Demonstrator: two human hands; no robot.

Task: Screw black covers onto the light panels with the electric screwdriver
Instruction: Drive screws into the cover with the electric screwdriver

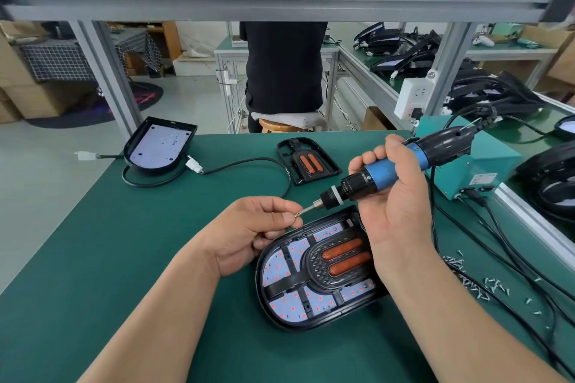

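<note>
1. The electric screwdriver was held up off the bench, tilted. Its long axis ran from the corded end at upper right down to the bit at lower left.
2. The right hand was wrapped round the blue grip, fingers curled tight on it.
3. The bit was pointed straight at the left hand, where a small screw was pinched between thumb and forefinger right at the tip.
4. Just below all that, a light panel was lying flat with a black cover seated in it. Its long axis ran from the rounded end at near left to the squarer end at far right, roughly the same line as the driver.
5. A second light panel was parked at the far left corner, partly over the bench edge, and a spare cover was sat near the far edge, well apart from the hands.
6. Plenty of bare green mat was left to the left of the nearer panel and on its near side.
7. The right side was more crowded: loose screws were scattered there, cables were trailed across, and a teal box was set against the metal rail along that edge.
</note>
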